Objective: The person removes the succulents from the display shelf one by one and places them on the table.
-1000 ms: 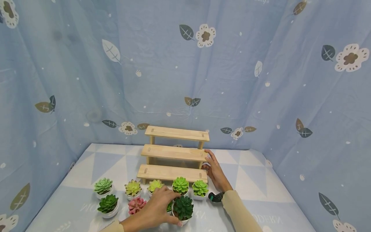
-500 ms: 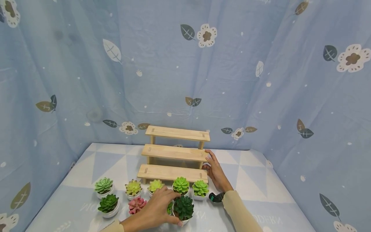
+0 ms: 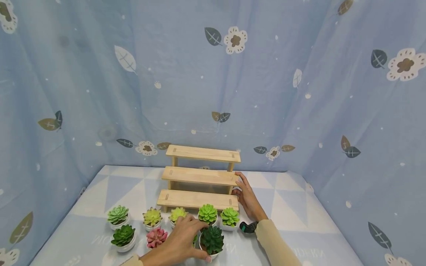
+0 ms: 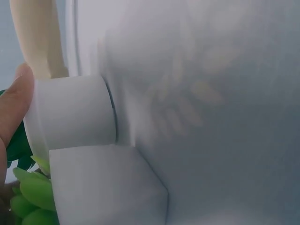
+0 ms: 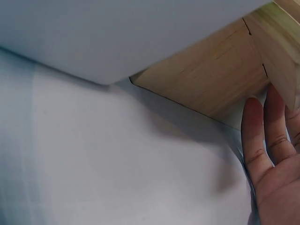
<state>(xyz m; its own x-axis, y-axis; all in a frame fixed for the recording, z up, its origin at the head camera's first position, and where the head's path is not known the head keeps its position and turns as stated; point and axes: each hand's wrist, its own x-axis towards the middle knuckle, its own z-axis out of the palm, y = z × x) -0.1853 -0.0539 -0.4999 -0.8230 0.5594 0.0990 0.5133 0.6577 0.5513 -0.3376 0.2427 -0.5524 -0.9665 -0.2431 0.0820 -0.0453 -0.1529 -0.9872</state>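
In the head view my left hand (image 3: 183,240) holds a dark green potted succulent (image 3: 212,239) at the front, thumb on its near side. The left wrist view shows that thumb against the rim of its round white pot (image 4: 75,112), beside an angular white pot (image 4: 108,183) with light green leaves. My right hand (image 3: 247,196) grips the right end of the middle board of a three-tier wooden stand (image 3: 199,175). In the right wrist view, several fingers (image 5: 255,136) reach up to the stand's wood (image 5: 201,75). The left palm hides part of another green succulent.
Light green succulents (image 3: 208,213) (image 3: 229,217) and yellow-green ones (image 3: 152,217) (image 3: 178,213) line the stand's front. A pink succulent (image 3: 156,237) is left of my left hand. Two green ones (image 3: 118,215) (image 3: 123,235) stand further left. A patterned curtain (image 3: 186,74) backs the table (image 3: 299,221).
The dark green succulent and my left thumb sit very slightly further right. My right hand stays at the stand, and the head view has shifted a little.
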